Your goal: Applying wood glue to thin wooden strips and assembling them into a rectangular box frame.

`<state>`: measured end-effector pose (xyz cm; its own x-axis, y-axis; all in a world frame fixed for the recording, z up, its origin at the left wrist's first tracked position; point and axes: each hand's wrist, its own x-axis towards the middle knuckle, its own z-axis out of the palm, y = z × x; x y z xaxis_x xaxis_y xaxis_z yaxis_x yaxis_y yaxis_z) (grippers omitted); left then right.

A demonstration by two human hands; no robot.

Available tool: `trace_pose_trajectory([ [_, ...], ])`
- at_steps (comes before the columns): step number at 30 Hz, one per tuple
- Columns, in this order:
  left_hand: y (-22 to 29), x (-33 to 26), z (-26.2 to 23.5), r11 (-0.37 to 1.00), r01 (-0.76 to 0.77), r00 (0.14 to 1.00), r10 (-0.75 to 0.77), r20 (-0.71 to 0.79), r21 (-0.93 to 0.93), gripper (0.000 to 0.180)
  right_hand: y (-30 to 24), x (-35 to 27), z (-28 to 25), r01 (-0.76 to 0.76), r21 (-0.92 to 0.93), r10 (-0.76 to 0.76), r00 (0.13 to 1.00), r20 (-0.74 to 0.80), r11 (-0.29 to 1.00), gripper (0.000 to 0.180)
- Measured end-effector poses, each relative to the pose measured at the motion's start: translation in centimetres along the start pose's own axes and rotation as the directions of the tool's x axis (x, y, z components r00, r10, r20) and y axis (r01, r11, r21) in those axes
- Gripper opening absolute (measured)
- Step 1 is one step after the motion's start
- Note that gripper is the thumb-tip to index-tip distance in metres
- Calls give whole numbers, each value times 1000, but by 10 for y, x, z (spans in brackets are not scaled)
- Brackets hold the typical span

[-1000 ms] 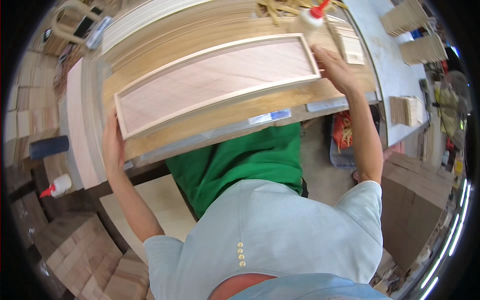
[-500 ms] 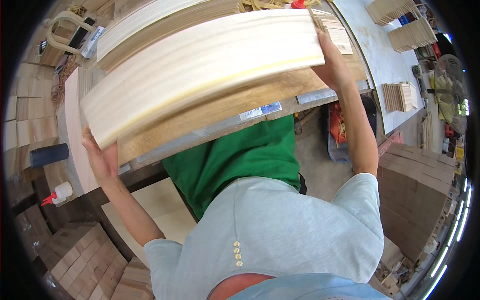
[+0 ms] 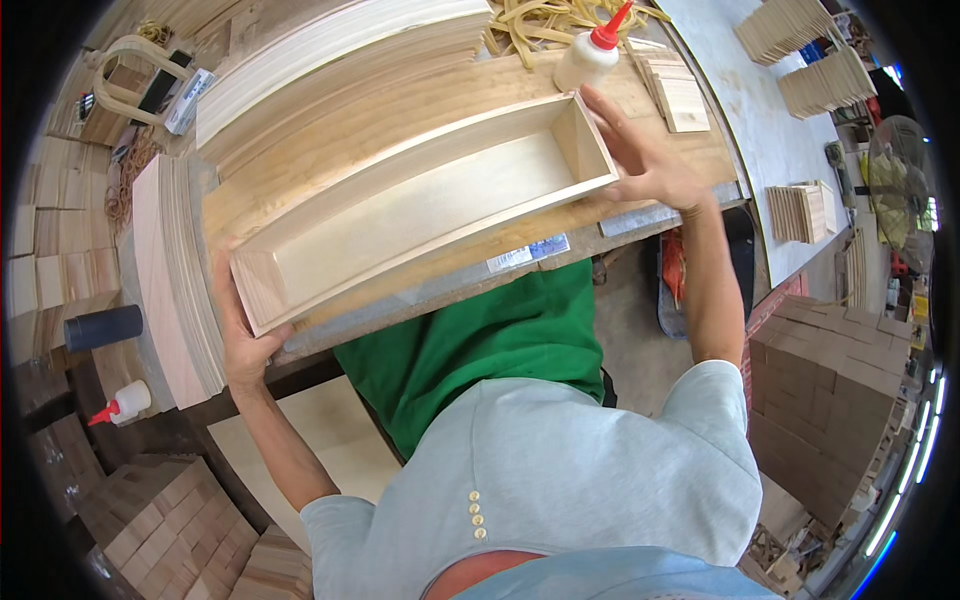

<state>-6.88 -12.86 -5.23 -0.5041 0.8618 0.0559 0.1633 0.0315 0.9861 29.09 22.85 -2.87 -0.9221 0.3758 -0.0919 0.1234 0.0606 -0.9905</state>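
Note:
A long, shallow wooden box [image 3: 415,205] faces me with its hollow side, showing a pale bottom and four thin walls. My left hand [image 3: 245,325] grips its left end, thumb at the near corner and fingers along the outside. At the far right end, my right hand [image 3: 645,165] clasps the short wall with fingers spread over the outer face. The box is over the wooden workbench [image 3: 370,110], close to its near edge. Just beyond my right hand stands a white glue bottle [image 3: 585,62] with a red nozzle.
Long boards are stacked [image 3: 340,70] at the back, with more boards [image 3: 175,280] on the left. Small slats [image 3: 675,90] lie at the bench's right, yellowish bands [image 3: 535,25] behind. A second glue bottle [image 3: 122,403] and dark cylinder [image 3: 103,328] sit left. Piled blocks [image 3: 165,520] stand below.
The box has turned from showing a flat wooden face to showing its hollow inside. Both hands have come lower and inward with it, uncovering the glue bottle and the bench behind.

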Motion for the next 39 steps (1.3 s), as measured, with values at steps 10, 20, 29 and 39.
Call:
trace_pose_trajectory([
  [10, 10, 5, 6, 998, -45, 996, 41, 85, 52, 113, -35, 173, -12, -291, -922, 102, 956, -274, 256, 20],
  [20, 9, -46, -21, 999, -2, 989, -6, -147, -52, 109, 6, 235, -42, -518, -849, 88, 855, -511, 100, 26],
  [29, 31, -59, -19, 994, -36, 940, 70, -334, 106, 51, -43, 227, -76, -593, -789, -258, 746, -614, 164, 20],
  [39, 128, 30, 81, 709, -515, 826, 561, 58, 481, 39, -141, 72, 30, -56, -583, -39, 988, -150, 811, 17],
])
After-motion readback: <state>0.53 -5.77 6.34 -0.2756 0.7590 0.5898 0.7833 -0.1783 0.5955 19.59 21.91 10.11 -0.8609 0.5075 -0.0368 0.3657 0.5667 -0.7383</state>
